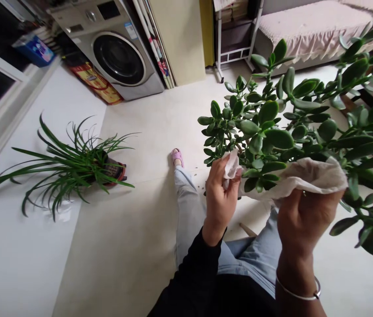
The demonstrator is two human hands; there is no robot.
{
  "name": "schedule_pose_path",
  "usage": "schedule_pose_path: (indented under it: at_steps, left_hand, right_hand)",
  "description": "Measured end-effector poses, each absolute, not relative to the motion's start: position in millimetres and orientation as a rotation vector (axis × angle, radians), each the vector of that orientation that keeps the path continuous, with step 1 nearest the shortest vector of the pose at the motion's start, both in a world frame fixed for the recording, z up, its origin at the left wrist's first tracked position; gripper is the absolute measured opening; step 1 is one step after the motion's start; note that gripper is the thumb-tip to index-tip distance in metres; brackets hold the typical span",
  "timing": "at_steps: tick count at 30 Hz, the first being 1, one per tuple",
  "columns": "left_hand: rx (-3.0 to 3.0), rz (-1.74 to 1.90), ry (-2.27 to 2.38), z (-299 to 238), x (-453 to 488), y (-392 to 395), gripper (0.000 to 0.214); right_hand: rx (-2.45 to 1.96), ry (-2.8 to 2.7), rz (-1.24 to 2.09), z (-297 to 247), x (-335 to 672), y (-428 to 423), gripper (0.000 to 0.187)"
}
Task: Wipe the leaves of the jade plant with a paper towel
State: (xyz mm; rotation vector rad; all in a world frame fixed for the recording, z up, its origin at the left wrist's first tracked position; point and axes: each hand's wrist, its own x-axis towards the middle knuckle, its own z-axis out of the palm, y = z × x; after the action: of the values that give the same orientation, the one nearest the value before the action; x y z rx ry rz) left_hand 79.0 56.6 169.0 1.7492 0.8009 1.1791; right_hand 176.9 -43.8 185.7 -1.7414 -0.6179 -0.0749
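A thin white cloth stretches between my two hands at the front of a bushy jade plant with thick, glossy oval leaves. My left hand is closed, pinching one crumpled end between thumb and fingers. My right hand, with a silver bracelet on its wrist, is closed around the other end, which bunches up over the fingers. Between the hands, a small cluster of leaves hangs in front of the cloth's middle stretch. The plant's pot is hidden under the foliage.
A potted plant with long narrow leaves stands on the floor by the left wall. Farther back are a washing machine, a wheeled rack and a sofa with a pink cover. My pink slipper rests on the floor.
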Motion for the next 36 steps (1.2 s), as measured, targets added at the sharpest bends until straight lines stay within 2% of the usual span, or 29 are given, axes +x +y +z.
schedule_pose_path:
  at_steps: [5,14,19,24,27,32,36]
  left_hand:
    - [1.804,1.148,0.74,168,80,59,0.035]
    - [1.58,1.076,0.676,164,84,62,0.039]
    - [1.629,1.15,0.667,159,81,57,0.042]
    - [1.558,1.247,0.842,153,75,40,0.03]
    - [1.341,1.209,0.888,148,73,31,0.033]
    - [0.605,1.048,0.781,150,75,26,0.05]
    - [0.25,0.84,0.781,153,75,28,0.045]
  right_hand:
    - [-1.737,-0.674,0.05,197,183,-42,0.037]
    - [-1.648,-0.775,0.418,209,201,-34,0.035]
    - [-1.682,-0.798,0.362,205,205,-36,0.031]
    - [-1.669,-0.761,0.255,200,202,-38,0.029]
    - [-1.7,-0.729,0.169,200,202,-39,0.031]
    - [-1.686,-0.669,0.092,199,205,-43,0.027]
    - [-1.731,-0.652,0.067,194,209,-49,0.026]
